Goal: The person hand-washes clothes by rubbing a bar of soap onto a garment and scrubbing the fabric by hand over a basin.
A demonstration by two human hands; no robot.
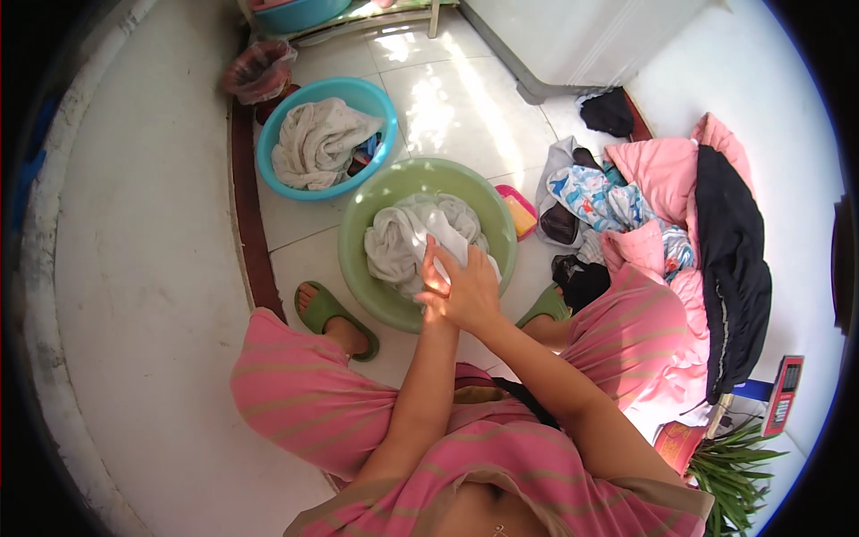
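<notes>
In front of me a green plastic basin [357, 262] stands on the tiled floor, with wet-looking white cloth [396, 252] bunched in it. Over the basin's near side my two hands are together. My left hand [433, 272] is partly covered by my right hand [473, 285], which lies across it near the wrist. A smoother fold of the white cloth runs right beside the fingers of both hands. Whether the fingers grip that fold is not clear. Just right of the basin lies a yellow bar of soap [519, 216] in a pink soap dish [531, 233].
A blue basin [267, 176] holding patterned pale cloth [315, 144] sits at the far left. Piled clothes [661, 174] lie along the right wall, near a potted plant [728, 463]. Behind are a plastic-lined bin [258, 72] and a large white appliance [564, 40].
</notes>
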